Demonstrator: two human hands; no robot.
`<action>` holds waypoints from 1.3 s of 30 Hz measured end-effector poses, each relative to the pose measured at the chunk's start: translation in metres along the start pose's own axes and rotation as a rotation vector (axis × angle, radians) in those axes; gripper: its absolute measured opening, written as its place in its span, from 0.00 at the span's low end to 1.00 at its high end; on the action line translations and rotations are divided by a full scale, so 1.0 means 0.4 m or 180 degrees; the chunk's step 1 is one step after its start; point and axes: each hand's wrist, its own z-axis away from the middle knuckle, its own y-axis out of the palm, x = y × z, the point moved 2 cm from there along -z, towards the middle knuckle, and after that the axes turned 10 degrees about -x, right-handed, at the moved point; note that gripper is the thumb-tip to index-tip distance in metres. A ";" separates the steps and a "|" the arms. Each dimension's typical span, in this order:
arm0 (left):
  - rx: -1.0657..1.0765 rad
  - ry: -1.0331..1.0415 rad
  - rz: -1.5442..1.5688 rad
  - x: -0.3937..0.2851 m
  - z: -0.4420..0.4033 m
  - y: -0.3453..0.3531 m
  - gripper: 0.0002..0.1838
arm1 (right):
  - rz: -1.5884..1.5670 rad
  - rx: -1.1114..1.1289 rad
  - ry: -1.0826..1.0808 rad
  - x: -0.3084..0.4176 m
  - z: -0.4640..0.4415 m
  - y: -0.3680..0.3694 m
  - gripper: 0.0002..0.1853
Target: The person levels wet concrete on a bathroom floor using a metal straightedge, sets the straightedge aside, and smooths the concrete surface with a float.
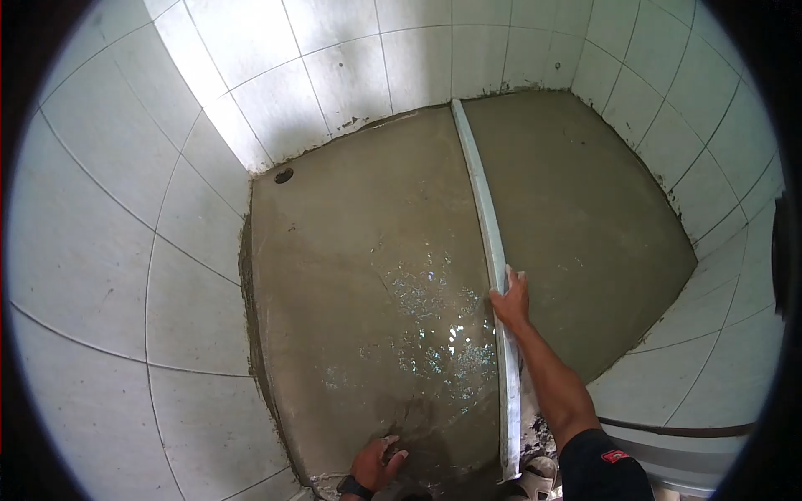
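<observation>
A long metal straightedge lies across the wet mortar floor, from the back wall to the near edge. My right hand grips it around its middle, thumb on the left side and fingers on the right. My left hand is low at the near edge of the mortar, its fingers curled. Whether something is inside that grip I cannot make out. Between the two hands the mortar looks wet and shiny, with a rougher dark patch by my left hand.
White tiled walls enclose the floor. A round dark drain hole sits in the far left corner. Light grey rounded containers stand at the lower right. A shod foot shows beside the straightedge's near end.
</observation>
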 end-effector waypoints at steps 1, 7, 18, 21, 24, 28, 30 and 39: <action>0.0064 -0.0106 0.0004 0.002 0.001 -0.001 0.22 | -0.0046 0.0028 -0.0061 0.001 0.016 0.003 0.41; -0.0180 0.0131 0.0004 0.031 0.035 -0.006 0.23 | -0.0329 0.0353 -0.0288 0.039 0.105 0.008 0.40; -0.0169 -0.0241 0.0069 0.044 0.075 -0.030 0.25 | -0.0257 0.0260 -0.0523 0.053 0.131 0.027 0.39; -0.0102 -0.0367 0.0100 0.033 0.076 -0.040 0.26 | -0.0318 0.0499 -0.0385 0.059 0.129 0.027 0.41; -0.0160 -0.0280 0.0177 0.047 0.074 -0.043 0.26 | -0.0256 0.0580 -0.0392 0.051 0.119 0.039 0.42; -0.0334 -0.0303 0.0343 0.045 0.081 -0.069 0.25 | 0.0146 0.0575 -0.0191 0.072 0.122 0.052 0.43; -0.0193 -0.0484 0.0421 0.046 0.072 -0.082 0.25 | 0.0376 0.0540 -0.0106 0.109 0.138 0.040 0.42; -0.0256 -0.0480 0.0783 0.051 0.050 -0.083 0.23 | 0.0650 0.0452 -0.0338 0.108 0.169 0.046 0.41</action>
